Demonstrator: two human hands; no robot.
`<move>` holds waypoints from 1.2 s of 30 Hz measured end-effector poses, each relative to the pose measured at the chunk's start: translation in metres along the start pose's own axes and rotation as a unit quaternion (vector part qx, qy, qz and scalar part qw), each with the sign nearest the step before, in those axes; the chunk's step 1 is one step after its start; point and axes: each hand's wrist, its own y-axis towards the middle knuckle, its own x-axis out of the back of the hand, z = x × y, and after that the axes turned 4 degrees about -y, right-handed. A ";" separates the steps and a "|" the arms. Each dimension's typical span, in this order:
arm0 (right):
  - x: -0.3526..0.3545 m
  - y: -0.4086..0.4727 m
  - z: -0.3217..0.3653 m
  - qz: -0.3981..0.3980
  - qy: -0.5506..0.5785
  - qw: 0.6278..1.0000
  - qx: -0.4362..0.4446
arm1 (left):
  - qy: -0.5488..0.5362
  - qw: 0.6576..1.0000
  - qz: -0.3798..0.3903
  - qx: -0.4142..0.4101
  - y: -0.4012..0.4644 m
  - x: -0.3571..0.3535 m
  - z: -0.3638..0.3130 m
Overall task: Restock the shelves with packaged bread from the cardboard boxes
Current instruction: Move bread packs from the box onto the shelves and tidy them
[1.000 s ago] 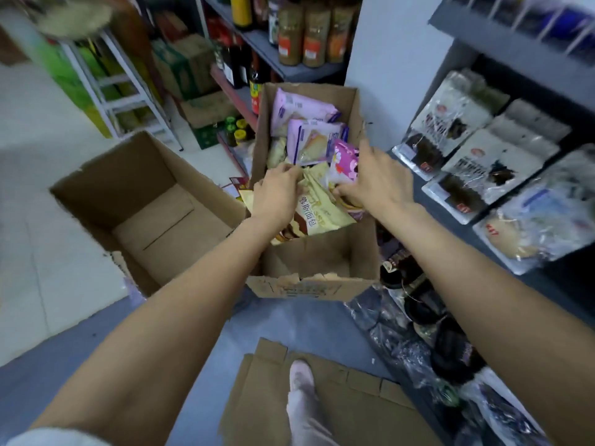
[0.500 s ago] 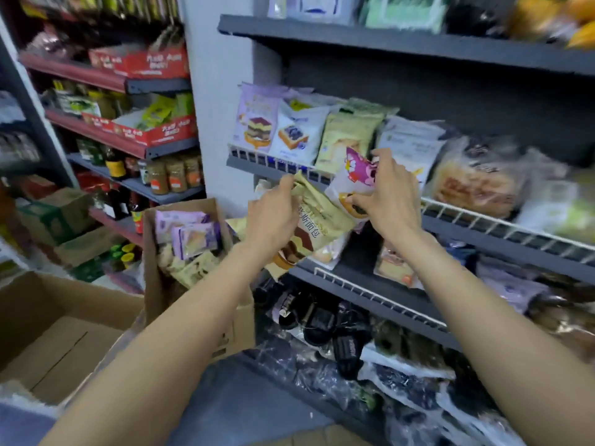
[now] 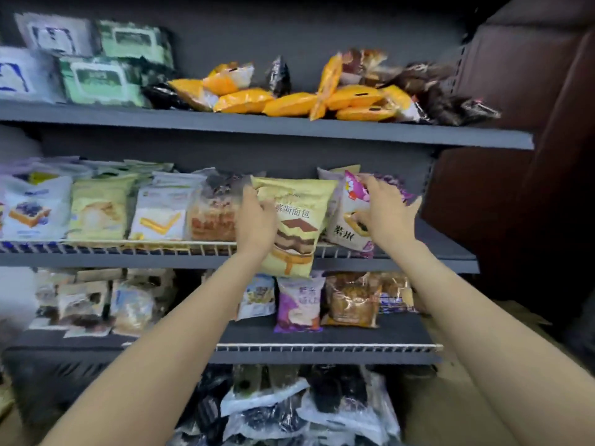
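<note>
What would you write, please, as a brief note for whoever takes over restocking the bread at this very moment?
Left hand: grips the yellow-green bread pack by its left edge, held in front of the middle shelf; its bottom hangs below the wire rail.
Right hand: fingers on the white and pink bread pack, at the right end of that shelf's row.
Done: both packs brought up to the shelf.
Left: seat both packs behind the rail, let go, then fetch more. The cardboard boxes are out of view.
</note>
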 end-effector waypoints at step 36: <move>-0.122 0.111 -0.172 0.121 0.001 0.975 0.189 | -0.011 0.991 -0.075 0.112 0.043 -0.196 -0.035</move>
